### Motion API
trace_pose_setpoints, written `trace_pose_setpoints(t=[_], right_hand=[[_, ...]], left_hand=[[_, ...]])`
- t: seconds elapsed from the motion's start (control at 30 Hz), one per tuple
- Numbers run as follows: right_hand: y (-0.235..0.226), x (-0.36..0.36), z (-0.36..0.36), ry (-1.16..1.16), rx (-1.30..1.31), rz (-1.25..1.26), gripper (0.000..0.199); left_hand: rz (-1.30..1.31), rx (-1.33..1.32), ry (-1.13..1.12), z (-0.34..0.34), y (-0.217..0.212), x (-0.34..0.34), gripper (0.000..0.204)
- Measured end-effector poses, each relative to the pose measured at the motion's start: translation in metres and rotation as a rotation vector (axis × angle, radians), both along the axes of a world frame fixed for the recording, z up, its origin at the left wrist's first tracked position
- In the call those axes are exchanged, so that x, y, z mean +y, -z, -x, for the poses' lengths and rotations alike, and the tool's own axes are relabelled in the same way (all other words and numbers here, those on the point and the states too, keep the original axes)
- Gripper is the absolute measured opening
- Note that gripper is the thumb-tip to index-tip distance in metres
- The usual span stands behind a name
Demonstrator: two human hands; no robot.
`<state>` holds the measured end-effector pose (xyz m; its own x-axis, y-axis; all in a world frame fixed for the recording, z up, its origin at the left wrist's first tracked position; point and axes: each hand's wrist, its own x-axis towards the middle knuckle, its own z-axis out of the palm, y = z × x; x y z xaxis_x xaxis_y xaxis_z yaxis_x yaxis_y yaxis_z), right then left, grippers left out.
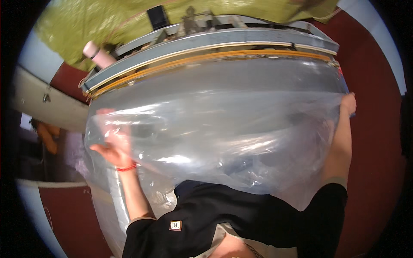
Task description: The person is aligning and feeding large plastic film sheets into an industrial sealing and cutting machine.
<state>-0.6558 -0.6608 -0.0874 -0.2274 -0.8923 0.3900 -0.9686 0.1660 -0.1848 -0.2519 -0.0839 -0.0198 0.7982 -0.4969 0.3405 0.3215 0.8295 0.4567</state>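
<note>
A wide sheet of clear plastic film (206, 124) spreads across in front of me, wrinkled and shiny where light catches it. My left hand (115, 144), with a red band at the wrist, is at the film's left side. Its thumb stands apart and its fingers stretch away from me, blurred behind the clear layer. At the far right, my right hand (349, 104) has its fingers closed round the film's side edge. Just beyond the film runs a long grey metal bar (206, 41) with an orange strip (215, 55) along its near side.
A pink bottle (100, 56) leans behind the bar's left end. A dark flat object (158, 17) and metal fittings (191, 21) sit behind the bar. Yellow-green sheeting (103, 21) covers the far side. A pale metal panel (51, 96) stands at the left; more film (107, 215) hangs near me.
</note>
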Motion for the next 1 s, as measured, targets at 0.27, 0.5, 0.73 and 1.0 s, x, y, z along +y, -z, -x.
trace_pose_setpoints(t=[0.27, 0.5, 0.73, 1.0], right_hand=[[0.007, -0.012, 0.003, -0.038, 0.02, -0.04, 0.03], [0.008, -0.01, -0.002, -0.019, 0.04, -0.088, 0.033], [0.012, -0.018, 0.006, -0.021, 0.02, -0.06, 0.033], [0.011, -0.02, 0.003, -0.017, 0.024, -0.086, 0.035]], left_hand=[[-0.071, 0.44, 0.313, 0.064, 0.021, 0.02, 0.031], [-1.24, -0.157, -0.772, -0.039, 0.012, 0.064, 0.017], [-1.934, -0.516, -0.78, -0.051, 0.07, 0.069, 0.011], [-1.546, -1.546, -0.606, -0.072, 0.059, 0.03, 0.046]])
